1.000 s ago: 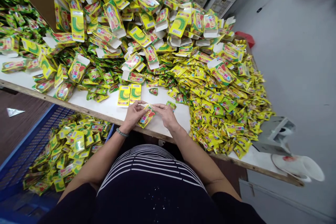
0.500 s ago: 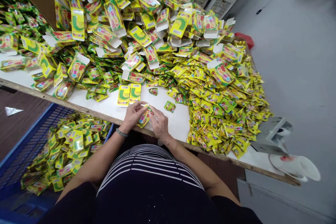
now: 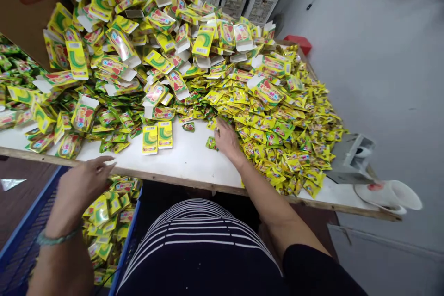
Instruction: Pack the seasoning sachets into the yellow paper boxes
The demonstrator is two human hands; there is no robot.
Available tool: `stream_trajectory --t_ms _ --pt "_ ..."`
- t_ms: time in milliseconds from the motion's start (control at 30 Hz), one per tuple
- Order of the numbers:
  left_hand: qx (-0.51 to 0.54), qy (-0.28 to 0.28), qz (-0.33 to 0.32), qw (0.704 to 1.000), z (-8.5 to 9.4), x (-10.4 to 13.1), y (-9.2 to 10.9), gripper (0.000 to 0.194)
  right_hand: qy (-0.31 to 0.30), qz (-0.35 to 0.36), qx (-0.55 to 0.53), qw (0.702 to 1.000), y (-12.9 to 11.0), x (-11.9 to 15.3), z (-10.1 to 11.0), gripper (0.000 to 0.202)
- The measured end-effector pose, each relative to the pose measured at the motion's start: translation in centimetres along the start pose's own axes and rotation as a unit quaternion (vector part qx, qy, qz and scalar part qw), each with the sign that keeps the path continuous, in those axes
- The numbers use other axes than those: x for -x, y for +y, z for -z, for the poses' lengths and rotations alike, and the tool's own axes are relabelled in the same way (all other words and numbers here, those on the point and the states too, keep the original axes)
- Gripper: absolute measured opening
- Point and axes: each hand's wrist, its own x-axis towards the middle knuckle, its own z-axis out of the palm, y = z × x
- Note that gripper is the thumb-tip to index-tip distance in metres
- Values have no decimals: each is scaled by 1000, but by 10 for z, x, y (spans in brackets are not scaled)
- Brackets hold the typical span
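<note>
Where yellow packets (image 3: 263, 118) border the right hand (image 3: 227, 139), it is loosely open. Below the left hand (image 3: 81, 187), its grip indeterminable, lies a blue crate (image 3: 131, 237).

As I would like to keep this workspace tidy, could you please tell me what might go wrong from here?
The right hand is at the side of the heaped yellow sachets, which reach close to the table's wooden front edge; disturbing them could send some off.

The open-flapped cartons are heaped loosely at odd angles, so a nudge might make some slide down onto the two cartons lying side by side.
</note>
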Motion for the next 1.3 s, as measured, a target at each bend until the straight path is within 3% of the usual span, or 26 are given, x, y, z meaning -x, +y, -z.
stream_trajectory --t_ms 67,133,233,300,400,533,600,667,733,800,867,933,1000,1100,1133,1200,1300 --pt "70 27 -65 995 -14 -5 27 38 -61 22 60 996 5 -7 -9 50" --pt "127 39 -130 983 -37 -17 69 36 -96 44 98 990 1 -4 -16 48" --pt "115 71 -190 972 -74 -43 137 32 -98 89 120 984 -8 9 -18 43" --pt "65 62 -251 964 -95 -64 175 33 -88 111 125 982 -12 19 -16 36" --pt "25 13 -287 958 -117 -92 210 31 -63 114 105 986 -10 30 -15 31" --pt "42 3 -240 970 -128 -111 218 32 -1 66 0 998 -3 36 -21 32" --pt "119 -34 -241 963 -130 -108 213 25 58 45 -81 994 -2 34 -24 34" --pt "295 -128 -237 917 -135 -96 208 19 82 28 -184 979 -4 30 -25 37" --pt "483 -217 -192 827 -142 -81 206 26 45 0 -280 959 -9 26 -26 38" --pt "583 -249 -113 765 -151 -69 206 37 -2 -34 -330 943 -13 24 -27 34" --pt "613 -251 -46 747 -156 -62 208 45 -14 -62 -337 939 -14 24 -27 29" --pt "620 -252 -25 743 -158 -62 211 46 -1 -90 -357 930 -12 25 -26 30" --pt "644 -251 -24 722 -157 -64 214 44 -13 -121 -424 897 -9 25 -22 35" --pt "702 -256 -9 665 -155 -66 217 41 -80 -158 -531 829 -7 25 -17 40" --pt "715 -259 -5 650 -155 -65 218 41 -92 -159 -540 821 -7 25 -15 40" --pt "728 -263 -6 632 -156 -63 219 40 -75 -135 -502 851 -11 26 -15 35" --pt "736 -230 -8 637 -161 -59 219 42 -10 -51 -353 934 -17 30 -16 20"
